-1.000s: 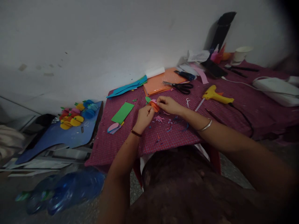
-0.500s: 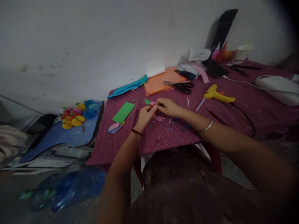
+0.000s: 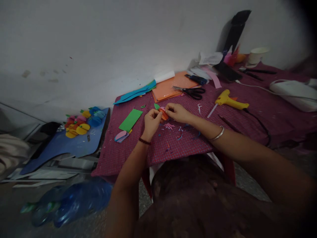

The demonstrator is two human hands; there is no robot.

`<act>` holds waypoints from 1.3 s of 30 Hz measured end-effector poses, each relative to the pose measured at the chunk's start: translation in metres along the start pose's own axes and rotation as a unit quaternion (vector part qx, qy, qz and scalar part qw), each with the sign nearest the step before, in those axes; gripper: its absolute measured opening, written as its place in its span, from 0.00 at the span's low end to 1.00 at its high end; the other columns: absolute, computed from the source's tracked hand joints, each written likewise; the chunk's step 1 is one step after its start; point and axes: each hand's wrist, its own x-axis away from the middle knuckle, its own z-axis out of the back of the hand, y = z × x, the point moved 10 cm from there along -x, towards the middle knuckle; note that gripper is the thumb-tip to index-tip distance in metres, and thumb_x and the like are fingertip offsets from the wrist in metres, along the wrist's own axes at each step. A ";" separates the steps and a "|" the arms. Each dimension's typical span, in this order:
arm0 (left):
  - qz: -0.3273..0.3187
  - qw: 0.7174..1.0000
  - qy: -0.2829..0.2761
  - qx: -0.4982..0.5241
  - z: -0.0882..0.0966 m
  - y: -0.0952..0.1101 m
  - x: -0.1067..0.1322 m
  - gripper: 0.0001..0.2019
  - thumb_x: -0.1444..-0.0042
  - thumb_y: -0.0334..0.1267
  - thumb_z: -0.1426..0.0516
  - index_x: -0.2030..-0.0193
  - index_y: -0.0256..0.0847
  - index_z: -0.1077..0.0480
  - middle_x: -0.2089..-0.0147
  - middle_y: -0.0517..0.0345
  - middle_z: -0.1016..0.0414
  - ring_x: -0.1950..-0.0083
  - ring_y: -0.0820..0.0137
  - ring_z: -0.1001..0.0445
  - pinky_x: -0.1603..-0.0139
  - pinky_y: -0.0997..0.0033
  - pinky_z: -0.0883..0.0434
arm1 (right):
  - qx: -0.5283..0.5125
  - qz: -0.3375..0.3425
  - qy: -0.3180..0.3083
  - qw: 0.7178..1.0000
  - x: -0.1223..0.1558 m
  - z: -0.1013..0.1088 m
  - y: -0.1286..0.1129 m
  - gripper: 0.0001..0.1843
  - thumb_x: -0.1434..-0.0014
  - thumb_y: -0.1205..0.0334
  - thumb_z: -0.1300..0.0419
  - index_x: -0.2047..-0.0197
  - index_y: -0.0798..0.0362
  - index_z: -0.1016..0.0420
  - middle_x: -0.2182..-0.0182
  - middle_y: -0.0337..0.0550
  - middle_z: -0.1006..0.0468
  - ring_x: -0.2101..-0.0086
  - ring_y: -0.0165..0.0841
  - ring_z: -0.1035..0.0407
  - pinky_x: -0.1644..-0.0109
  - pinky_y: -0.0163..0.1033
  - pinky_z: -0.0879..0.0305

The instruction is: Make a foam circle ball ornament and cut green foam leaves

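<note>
Between my two hands is an orange and pink paper fruit (image 3: 163, 114) with a green leaf (image 3: 157, 106) at its top left. My left hand (image 3: 152, 123) pinches its left side with thumb and forefinger. On the other side, the fingers of my right hand (image 3: 176, 113) are closed on its upper right edge. Pink paper scraps (image 3: 169, 126) lie on the cloth just below. To the left of my left hand rests a green paper strip (image 3: 130, 120), with a small stack of cut paper ovals (image 3: 121, 136) beside its lower end.
Black scissors (image 3: 194, 92) lie by orange sheets (image 3: 164, 91) at the back. A yellow glue gun (image 3: 231, 100) with a trailing cord sits to the right, near a phone (image 3: 227, 72). Finished paper fruits (image 3: 83, 128) stand on a blue board (image 3: 74, 145) at left; plastic bottles (image 3: 81, 201) lie below.
My hands have moved slightly apart, the left one shifting left. More of the orange side of the paper fruit now shows between them.
</note>
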 end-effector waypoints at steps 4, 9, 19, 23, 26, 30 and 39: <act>-0.036 0.998 0.037 -0.041 0.008 0.004 -0.002 0.10 0.50 0.32 0.40 0.77 0.40 0.39 0.78 0.66 0.36 0.76 0.78 0.36 0.73 0.77 0.37 | 0.004 0.000 0.021 1.000 -0.001 0.004 0.001 0.16 0.41 0.52 0.47 0.75 0.52 0.38 0.79 0.36 0.37 0.76 0.28 0.45 0.71 0.35 0.52; -0.049 0.998 0.012 -0.033 0.004 0.008 -0.003 0.07 0.50 0.28 0.45 0.63 0.40 0.32 0.72 0.64 0.31 0.72 0.76 0.32 0.70 0.76 0.34 | 0.006 -0.004 0.017 1.000 -0.002 0.003 0.004 0.15 0.41 0.53 0.47 0.75 0.52 0.39 0.79 0.35 0.38 0.76 0.28 0.45 0.72 0.35 0.52; -0.053 0.993 0.007 -0.108 0.005 0.009 -0.001 0.05 0.49 0.32 0.43 0.74 0.40 0.36 0.75 0.64 0.35 0.74 0.76 0.36 0.72 0.76 0.38 | 0.008 -0.019 0.020 1.000 -0.003 0.008 0.005 0.12 0.43 0.58 0.48 0.76 0.52 0.38 0.79 0.36 0.36 0.75 0.28 0.43 0.71 0.36 0.50; -0.072 0.993 -0.001 -0.095 -0.003 0.009 0.002 0.06 0.49 0.27 0.44 0.67 0.41 0.36 0.71 0.64 0.33 0.70 0.76 0.33 0.68 0.77 0.35 | 0.017 -0.012 -0.003 1.000 -0.001 0.004 0.001 0.17 0.41 0.52 0.49 0.76 0.53 0.36 0.80 0.37 0.35 0.76 0.28 0.43 0.72 0.36 0.52; -0.111 0.987 -0.024 -0.115 -0.010 0.018 0.008 0.10 0.46 0.28 0.45 0.57 0.43 0.34 0.62 0.59 0.28 0.62 0.72 0.28 0.61 0.73 0.31 | 0.010 -0.010 0.003 1.000 0.000 0.004 0.002 0.17 0.44 0.49 0.44 0.75 0.53 0.36 0.80 0.36 0.36 0.76 0.28 0.44 0.72 0.35 0.54; -0.147 0.978 0.018 -0.147 -0.003 0.032 0.012 0.15 0.45 0.31 0.43 0.51 0.45 0.35 0.61 0.57 0.28 0.62 0.71 0.28 0.62 0.72 0.32 | -0.018 -0.006 0.047 0.999 -0.001 0.011 0.003 0.16 0.45 0.52 0.44 0.78 0.52 0.39 0.79 0.35 0.37 0.76 0.28 0.45 0.71 0.35 0.52; -0.020 0.996 0.077 -0.037 0.019 0.005 -0.001 0.09 0.47 0.40 0.41 0.68 0.41 0.38 0.77 0.68 0.40 0.78 0.78 0.39 0.76 0.77 0.40 | -0.021 0.017 0.156 0.987 0.005 0.033 -0.010 0.11 0.47 0.58 0.42 0.77 0.54 0.35 0.79 0.36 0.34 0.75 0.27 0.43 0.70 0.35 0.48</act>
